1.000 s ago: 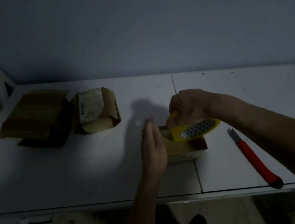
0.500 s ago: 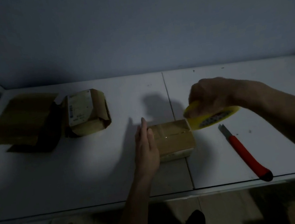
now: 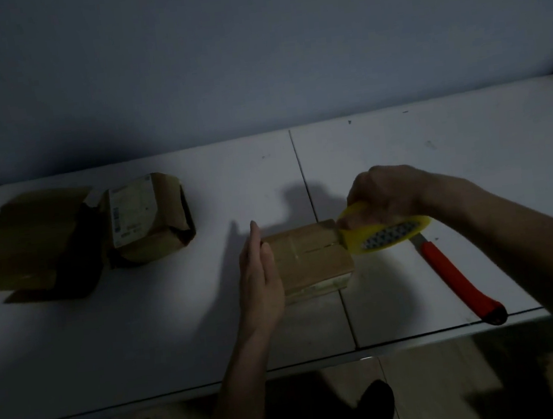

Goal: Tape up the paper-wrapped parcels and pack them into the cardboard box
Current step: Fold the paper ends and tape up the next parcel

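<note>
Right hand (image 3: 383, 193) grip: fingers curled tight round the yellow tape roll (image 3: 386, 231), held just off the right end of the small parcel (image 3: 308, 257), roll tilted with its core facing the camera. Probably so the strip can be drawn across the parcel top; the strip itself is too dim to make out, only a faint glint along the top seam. Left hand (image 3: 260, 276) grip: none, flat with straight fingers, edge-on against the parcel's left side, holding nothing. Likely bracing so the parcel won't slide when tape is pulled rightward. The parcel sits on the white table (image 3: 144, 327), over a seam between panels.

Outward from the parcel: red-handled utility knife (image 3: 455, 275) lies just right of it, below the roll, blade end toward the roll, handy for cutting tape. Well to the parcel's left sits a second wrapped parcel with a white label (image 3: 145, 220), paper ends looking loose, probably not taped yet. Just left of that one, the open cardboard box (image 3: 27, 244), flaps up, contents not visible.
</note>
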